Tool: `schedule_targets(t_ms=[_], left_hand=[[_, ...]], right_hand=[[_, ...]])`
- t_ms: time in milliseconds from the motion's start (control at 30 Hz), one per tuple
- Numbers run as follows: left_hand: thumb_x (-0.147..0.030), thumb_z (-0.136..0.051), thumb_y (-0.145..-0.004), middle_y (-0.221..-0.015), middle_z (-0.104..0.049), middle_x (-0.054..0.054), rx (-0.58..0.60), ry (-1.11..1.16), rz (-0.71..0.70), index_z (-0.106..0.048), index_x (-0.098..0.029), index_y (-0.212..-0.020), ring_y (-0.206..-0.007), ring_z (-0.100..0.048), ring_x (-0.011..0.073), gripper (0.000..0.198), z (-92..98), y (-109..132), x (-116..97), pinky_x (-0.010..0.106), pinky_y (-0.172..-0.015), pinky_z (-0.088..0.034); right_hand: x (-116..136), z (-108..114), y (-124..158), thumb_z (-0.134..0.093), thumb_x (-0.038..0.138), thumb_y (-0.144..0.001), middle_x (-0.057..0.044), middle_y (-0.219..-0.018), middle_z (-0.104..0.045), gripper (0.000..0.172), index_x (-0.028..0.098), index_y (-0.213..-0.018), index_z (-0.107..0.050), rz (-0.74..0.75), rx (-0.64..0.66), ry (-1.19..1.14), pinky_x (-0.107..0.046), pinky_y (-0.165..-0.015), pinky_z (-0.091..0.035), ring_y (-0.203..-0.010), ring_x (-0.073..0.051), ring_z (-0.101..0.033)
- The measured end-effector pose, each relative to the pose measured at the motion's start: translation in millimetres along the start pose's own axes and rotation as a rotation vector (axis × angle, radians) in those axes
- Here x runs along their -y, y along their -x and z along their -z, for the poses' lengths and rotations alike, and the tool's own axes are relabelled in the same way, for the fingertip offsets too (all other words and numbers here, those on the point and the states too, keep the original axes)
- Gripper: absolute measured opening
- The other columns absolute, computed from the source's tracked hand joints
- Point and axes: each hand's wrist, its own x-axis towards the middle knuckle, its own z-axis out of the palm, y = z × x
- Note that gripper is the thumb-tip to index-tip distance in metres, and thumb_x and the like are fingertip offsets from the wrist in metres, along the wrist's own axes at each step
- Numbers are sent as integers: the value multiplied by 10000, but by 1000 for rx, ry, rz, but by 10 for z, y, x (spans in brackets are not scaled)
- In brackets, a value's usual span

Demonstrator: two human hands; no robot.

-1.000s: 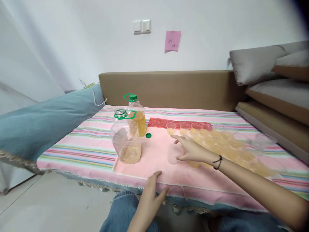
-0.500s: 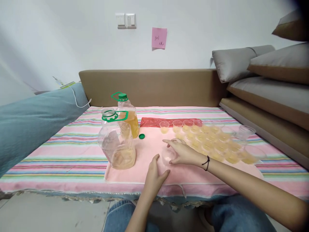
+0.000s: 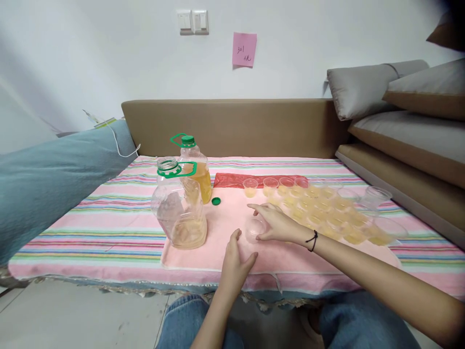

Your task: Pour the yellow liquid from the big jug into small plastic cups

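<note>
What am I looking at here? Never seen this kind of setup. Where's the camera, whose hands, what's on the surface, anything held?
No machine here: these are a person's bare hands, seen from a camera worn on their head, looking forward and down.

A pink cloth lies on a striped sheet. On the left stand two clear jugs: the front jug uncapped, the rear jug capped. A loose green cap lies nearby. To the right are rows of clear cups with yellowish liquid.

The right hand is at a single clear cup; whether it grips it, I can't tell. The left hand is open, just short of that cup, holding nothing.
</note>
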Motion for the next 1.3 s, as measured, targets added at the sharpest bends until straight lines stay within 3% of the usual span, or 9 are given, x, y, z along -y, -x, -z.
schedule_targets(t_ms=[500,633,833,1000,1167,1300], left_hand=[[-273,-673,-751,-1429,-460,168,-11,17,-17,-332,-188,-1353,-1339,-446,284,698,13,26,-9,490,-1108,-350],[-274,-654,-776,-1401,-498,154,-74,22,-46,-385,-200,-1325,-1306,-484,285,616,68,32,-82,493,-1082,-379],[-293,-458,-945,-1278,-629,128,-276,26,-183,-426,-209,-1294,-1227,-563,221,361,223,71,-196,445,-1053,-406],[-370,-377,-988,-1081,-727,114,-568,162,-200,-501,-190,-1200,-1031,-670,209,304,420,101,-225,399,-930,-483],[-409,-476,-944,-1021,-720,101,-858,285,-200,-535,-176,-1135,-907,-696,205,307,668,130,-248,382,-860,-521],[-397,-500,-925,-843,-729,50,-974,374,-183,-535,-175,-1095,-839,-697,201,282,839,164,-252,398,-836,-531]], right_hand=[[112,141,10,-810,298,-595,-154,-1208,-608,916,168,-1413,-419,-17,57,36,-465,-979,-390,-1174,-337,-488],[208,299,6,-804,326,-629,-133,-1233,-600,890,203,-1414,-402,-18,2,-39,-478,-1001,-386,-1187,-321,-498],[577,381,-121,-698,355,-774,-89,-1279,-588,673,287,-1372,-398,63,-154,-325,-500,-1038,-382,-1229,-270,-518],[850,-23,-466,-737,348,-748,-84,-1394,-510,670,283,-1332,-413,126,-162,-659,-483,-1115,-326,-1324,-239,-454],[1026,-605,-864,-848,394,-602,-108,-1522,-357,925,268,-1376,-359,58,-220,-936,-497,-1155,-265,-1422,-270,-311],[1132,-901,-1106,-885,423,-540,-87,-1520,-359,1087,282,-1439,-292,105,-275,-1075,-456,-1169,-265,-1419,-256,-317]])
